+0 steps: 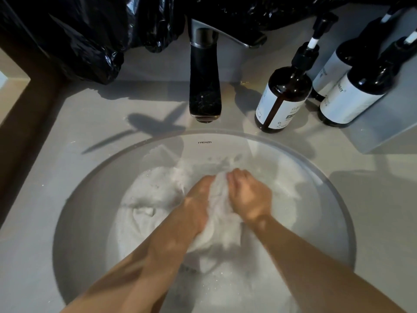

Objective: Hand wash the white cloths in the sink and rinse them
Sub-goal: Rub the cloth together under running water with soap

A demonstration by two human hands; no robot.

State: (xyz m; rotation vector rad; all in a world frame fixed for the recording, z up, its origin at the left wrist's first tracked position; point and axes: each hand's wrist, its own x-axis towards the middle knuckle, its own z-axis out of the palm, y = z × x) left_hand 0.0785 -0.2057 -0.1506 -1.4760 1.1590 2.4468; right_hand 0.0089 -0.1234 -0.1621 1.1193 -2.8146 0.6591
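With suds clouding the round basin (90, 195), left hand (198, 199) and right hand (250, 199) clench a bunched white cloth (222, 213) between them, fingers curled tight, likely scrubbing fabric against fabric.

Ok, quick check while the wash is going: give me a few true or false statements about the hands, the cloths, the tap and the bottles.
1. Both hands grip the same bunched white cloth. True: the left hand and right hand close on it from either side.
2. Water is streaming from the faucet. False: no stream shows below the spout.
3. The pump bottles stand on the counter right of the faucet. True.
4. The sink holds only the gripped cloth. False: more white cloth lies in the foamy water to the left.
5. A black plastic bag sits at the back left. True.
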